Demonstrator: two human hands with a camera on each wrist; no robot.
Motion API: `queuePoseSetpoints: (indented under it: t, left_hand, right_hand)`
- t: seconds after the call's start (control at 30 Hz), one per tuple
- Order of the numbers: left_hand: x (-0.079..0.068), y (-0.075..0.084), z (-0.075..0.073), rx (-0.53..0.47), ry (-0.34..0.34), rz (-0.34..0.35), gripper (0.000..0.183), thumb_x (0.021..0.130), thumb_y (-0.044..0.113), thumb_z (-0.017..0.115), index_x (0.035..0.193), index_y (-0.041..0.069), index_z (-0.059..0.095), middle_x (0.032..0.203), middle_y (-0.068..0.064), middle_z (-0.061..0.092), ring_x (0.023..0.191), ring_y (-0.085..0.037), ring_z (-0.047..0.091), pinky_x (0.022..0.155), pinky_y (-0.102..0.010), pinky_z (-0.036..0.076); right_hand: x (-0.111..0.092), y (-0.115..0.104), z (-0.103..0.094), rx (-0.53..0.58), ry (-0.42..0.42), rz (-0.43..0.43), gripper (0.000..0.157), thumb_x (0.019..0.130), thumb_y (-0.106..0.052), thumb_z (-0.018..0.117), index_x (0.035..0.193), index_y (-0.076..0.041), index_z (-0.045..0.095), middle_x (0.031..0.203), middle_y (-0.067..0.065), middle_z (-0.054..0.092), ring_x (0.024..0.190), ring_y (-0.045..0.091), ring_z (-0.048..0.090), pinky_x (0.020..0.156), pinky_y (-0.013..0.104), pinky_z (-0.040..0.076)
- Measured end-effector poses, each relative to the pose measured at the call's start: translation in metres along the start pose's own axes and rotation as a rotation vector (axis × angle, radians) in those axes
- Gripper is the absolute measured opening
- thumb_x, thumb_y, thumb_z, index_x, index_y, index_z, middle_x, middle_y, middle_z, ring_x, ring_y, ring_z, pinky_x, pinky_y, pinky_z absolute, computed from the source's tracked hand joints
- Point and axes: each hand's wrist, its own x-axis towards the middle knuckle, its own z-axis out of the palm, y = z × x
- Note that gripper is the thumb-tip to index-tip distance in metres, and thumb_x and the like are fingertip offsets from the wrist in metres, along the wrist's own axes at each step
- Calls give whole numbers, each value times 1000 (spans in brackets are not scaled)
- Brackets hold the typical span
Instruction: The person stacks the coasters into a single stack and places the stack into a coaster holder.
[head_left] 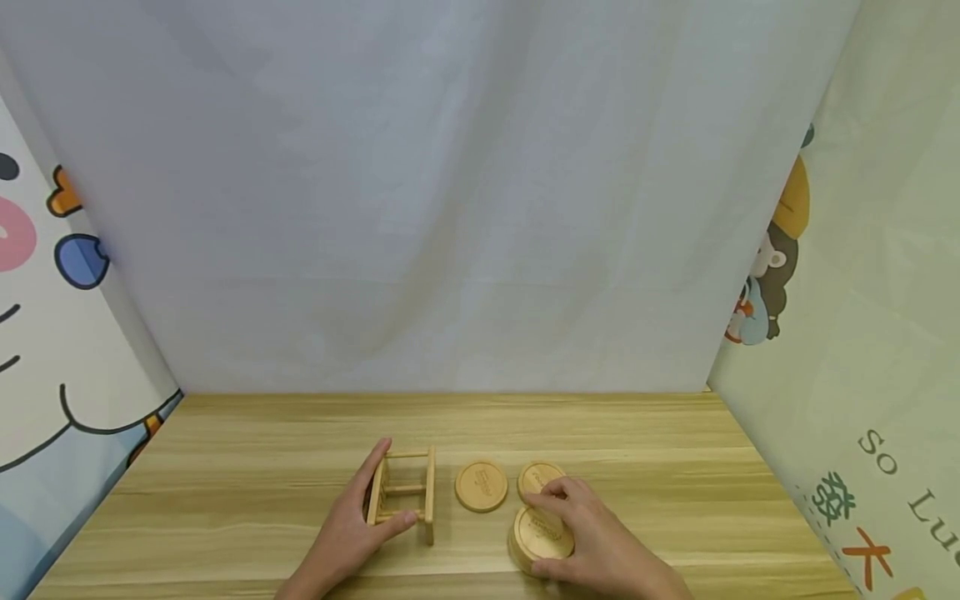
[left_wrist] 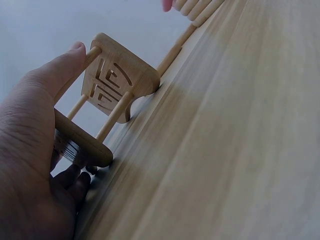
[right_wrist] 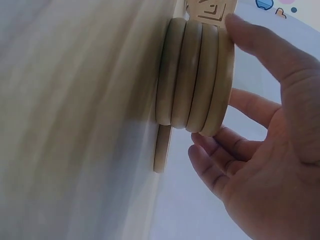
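Note:
My left hand (head_left: 347, 528) grips a small wooden coaster holder (head_left: 431, 492), with the thumb along a rail and the fingers round its left side panel. In the left wrist view, the holder (left_wrist: 117, 80) stands on the table, its end panel cut with a pattern. At the right, my right hand (head_left: 600, 537) holds the top of a stack of round wooden coasters (head_left: 542, 535), thumb and fingers at opposite edges. Several coasters (right_wrist: 192, 75) make up this stack in the right wrist view.
Between the holder and the stack lies one flat coaster (head_left: 482, 486). Another coaster (head_left: 537, 477) lies behind the stack, partly under the right hand's fingers. The wooden table (head_left: 300, 433) ends at a pale cloth backdrop (head_left: 420, 208), with printed cloth at both sides.

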Motion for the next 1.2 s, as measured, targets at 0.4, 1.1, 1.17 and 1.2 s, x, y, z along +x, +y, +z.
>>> queuePoseSetpoints:
  t: [0.4,1.1,1.17,1.2]
  left_hand:
    - [0,6,0,-4,-10,-2,107,95,37,91,179,27,25,182,-17,27,158,-45,43,122,-65,41]
    - [1,5,-1,-23,-14,-11,107,94,34,92,179,29,26,180,-18,31,153,-39,51,117,-54,49]
    - [1,4,-2,-25,-14,-11,107,95,35,92,179,29,25,179,-18,33,152,-39,52,116,-54,50]
    - [1,4,-2,-23,-14,-9,107,95,35,91,179,29,25,179,-18,32,152,-40,51,116,-55,49]
  right_hand:
    - [-2,3,-1,-28,69,-33,64,95,-40,90,149,-12,71,134,-2,62,123,17,58,102,44,56]
    - [8,13,-6,106,190,75,34,115,-18,64,147,-10,72,138,0,64,126,25,63,103,50,59]
    - [9,15,-6,117,184,103,34,115,-19,63,147,-11,72,139,1,63,128,27,63,105,54,58]
    - [9,17,-6,123,180,113,34,115,-20,63,148,-12,71,139,1,63,129,28,63,106,55,58]
